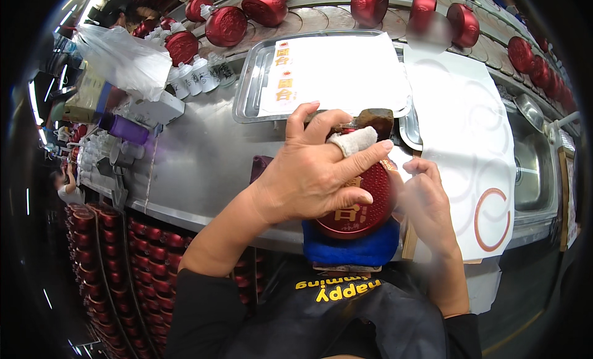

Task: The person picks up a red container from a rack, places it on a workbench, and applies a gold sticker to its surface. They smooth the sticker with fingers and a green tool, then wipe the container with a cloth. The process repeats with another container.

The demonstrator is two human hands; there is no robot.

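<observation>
A round, flat red metal container (378,189) with gold lettering and a dimpled face rests on a blue cloth pad (377,243) close to my body. My left hand (315,174) is spread over its face, fingers apart; a whitish cloth wrap (355,141) covers one finger. Just past those fingertips is a dark brown block-like piece (375,120), its lower part hidden by the hand. My right hand (429,201) is at the container's right edge, fingers curled and partly blurred. What it grips is hidden.
A metal tray (248,90) with a white decal sheet (346,69) lies ahead. To the right are a white sheet with a red ring (492,220) and a sink (534,167). Red containers (226,27) line the conveyor behind; white bottles (201,72) stand left. More red containers (148,254) are stacked below.
</observation>
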